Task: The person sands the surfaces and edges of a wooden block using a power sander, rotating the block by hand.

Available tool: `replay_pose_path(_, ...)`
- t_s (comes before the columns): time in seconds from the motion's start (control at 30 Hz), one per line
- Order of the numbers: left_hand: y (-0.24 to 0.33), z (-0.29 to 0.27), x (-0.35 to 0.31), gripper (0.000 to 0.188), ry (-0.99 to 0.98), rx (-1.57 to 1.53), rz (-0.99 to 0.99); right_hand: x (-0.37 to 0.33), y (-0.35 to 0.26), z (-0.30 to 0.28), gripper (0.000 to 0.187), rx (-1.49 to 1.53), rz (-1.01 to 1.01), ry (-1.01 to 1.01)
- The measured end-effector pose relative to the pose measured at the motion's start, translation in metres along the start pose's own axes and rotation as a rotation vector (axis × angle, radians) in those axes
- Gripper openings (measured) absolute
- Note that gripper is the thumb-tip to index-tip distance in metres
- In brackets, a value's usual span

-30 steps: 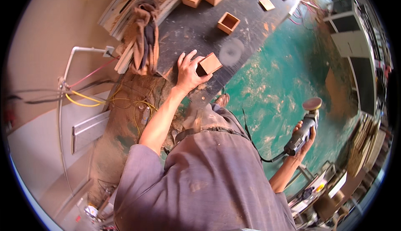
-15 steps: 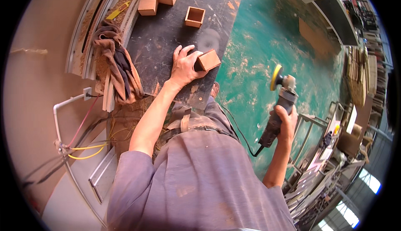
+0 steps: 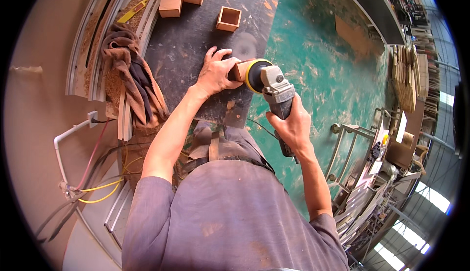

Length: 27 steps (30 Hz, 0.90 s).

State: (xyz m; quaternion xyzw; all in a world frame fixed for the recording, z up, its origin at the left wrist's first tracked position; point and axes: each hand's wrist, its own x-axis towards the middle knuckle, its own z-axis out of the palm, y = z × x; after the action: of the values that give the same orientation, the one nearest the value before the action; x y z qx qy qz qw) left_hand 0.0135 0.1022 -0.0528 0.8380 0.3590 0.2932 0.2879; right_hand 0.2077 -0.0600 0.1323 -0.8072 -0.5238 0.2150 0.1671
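At the right edge of the dark workbench (image 3: 178, 50), my left hand (image 3: 214, 74) grips a small wooden box (image 3: 240, 68), thumb and fingers around its left side. My right hand (image 3: 294, 126) is wrapped round the body of an angle grinder (image 3: 277, 91) fitted with a round pad, yellow at the rim. The pad lies against the right side of the held box and hides much of it; whether it spins I cannot tell. Farther up the bench stands an open-topped wooden box (image 3: 227, 26), apart from both hands.
Several wooden boxes (image 3: 170, 5) sit together at the far left of the bench. A brown cloth (image 3: 128, 65) drapes over the rails beside it, near a yellow tool (image 3: 132, 11). The grinder's cord (image 3: 262, 127) hangs over the green floor (image 3: 313, 70). A metal trolley (image 3: 346, 146) stands right.
My right hand has swung the grinder left from over the floor, bringing its pad against the box. The left hand keeps its grip on the box in nearly the same spot.
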Motion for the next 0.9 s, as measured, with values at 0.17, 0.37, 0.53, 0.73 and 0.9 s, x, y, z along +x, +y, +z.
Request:
replay_pose_path(0.17, 0.000, -0.003, 0.000, 0.059, -0.013, -0.002, 0.009, 0.010, -0.010, 0.009, 0.074, -0.037, -0.056, -0.035)
replay_pose_path(0.37, 0.000, -0.004, 0.000, 0.058, -0.007, -0.018, 0.016, 0.016, -0.016, 0.011, 0.065, -0.095, -0.048, -0.075)
replay_pose_path(0.53, 0.000, -0.003, 0.001, 0.059, -0.013, -0.021, 0.010, 0.017, -0.007, 0.015, 0.061, -0.091, -0.094, -0.053)
replay_pose_path(0.73, -0.001, -0.001, 0.002, 0.062, -0.042, -0.013, -0.001, 0.017, -0.001, 0.013, 0.069, -0.090, 0.004, -0.056)
replay_pose_path(0.9, 0.000, -0.002, 0.000, 0.070, -0.008, 0.020, -0.001, 0.022, 0.033, 0.001, 0.064, -0.105, 0.077, 0.012)
